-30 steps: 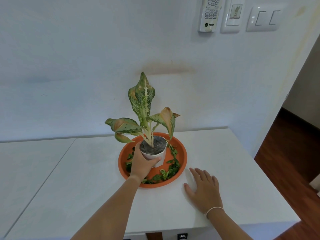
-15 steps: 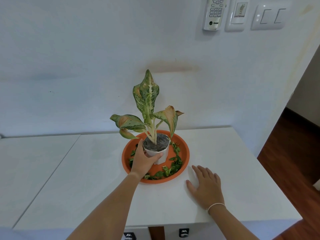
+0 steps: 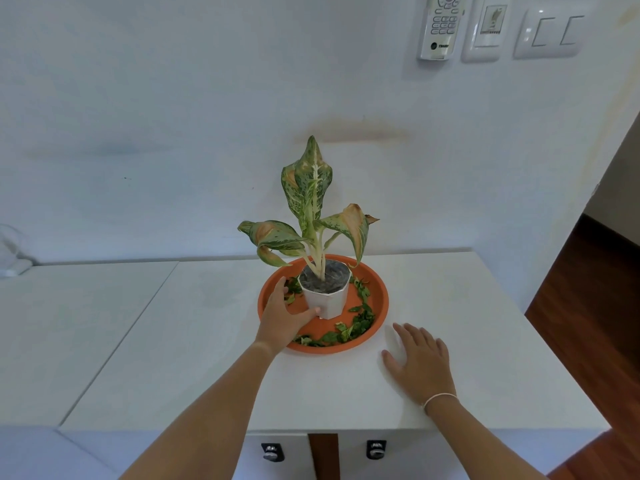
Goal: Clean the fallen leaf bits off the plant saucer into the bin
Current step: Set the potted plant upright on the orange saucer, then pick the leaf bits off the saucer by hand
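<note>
Your left arm reaches forward and slightly rightward, forearm bare, wrist straight. Your left hand [image 3: 284,322] is spread in a cupped pose, thumb pointing right and touching the pot [image 3: 325,299] near its base, fingers curving around its left side; whether the grasp is firm cannot be told. Your right hand [image 3: 417,363] lies palm down, fingers extended and slightly splayed, pointing forward-left. A thin band circles your right wrist.

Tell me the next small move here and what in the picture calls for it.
Probably lift the white pot off the orange saucer and set it on the table. The left hand already wraps its base, leaf bits ring it, and the right hand rests flat alongside.
</note>
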Demonstrator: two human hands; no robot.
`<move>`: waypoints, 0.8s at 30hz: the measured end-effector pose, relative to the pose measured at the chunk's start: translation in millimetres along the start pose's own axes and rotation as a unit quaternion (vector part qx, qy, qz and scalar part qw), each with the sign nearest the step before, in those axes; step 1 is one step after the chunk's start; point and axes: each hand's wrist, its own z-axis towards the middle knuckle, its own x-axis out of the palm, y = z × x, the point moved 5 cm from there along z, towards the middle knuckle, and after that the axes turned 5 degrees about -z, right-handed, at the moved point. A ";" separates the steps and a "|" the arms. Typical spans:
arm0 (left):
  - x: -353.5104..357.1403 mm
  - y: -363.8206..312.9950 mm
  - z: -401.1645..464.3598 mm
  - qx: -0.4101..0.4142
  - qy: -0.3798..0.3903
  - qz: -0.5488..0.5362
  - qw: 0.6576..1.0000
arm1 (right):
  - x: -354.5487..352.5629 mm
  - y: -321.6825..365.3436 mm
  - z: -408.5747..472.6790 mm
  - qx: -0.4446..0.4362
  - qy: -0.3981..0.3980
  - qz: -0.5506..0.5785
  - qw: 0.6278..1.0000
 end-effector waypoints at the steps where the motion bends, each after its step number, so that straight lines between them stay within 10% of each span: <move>1: -3.3 0.6 -1.3 0.001 -0.002 0.005 1.000 | -0.9 0.3 -0.3 0.000 0.000 -0.002 1.000; 16: -10.6 3.6 -6.0 -0.015 0.125 0.318 0.940 | -38.7 26.7 13.0 -0.030 -0.055 0.105 0.992; 24: -2.1 3.8 1.1 -0.013 0.163 0.450 0.878 | -38.1 75.1 46.1 -0.080 0.124 0.002 0.989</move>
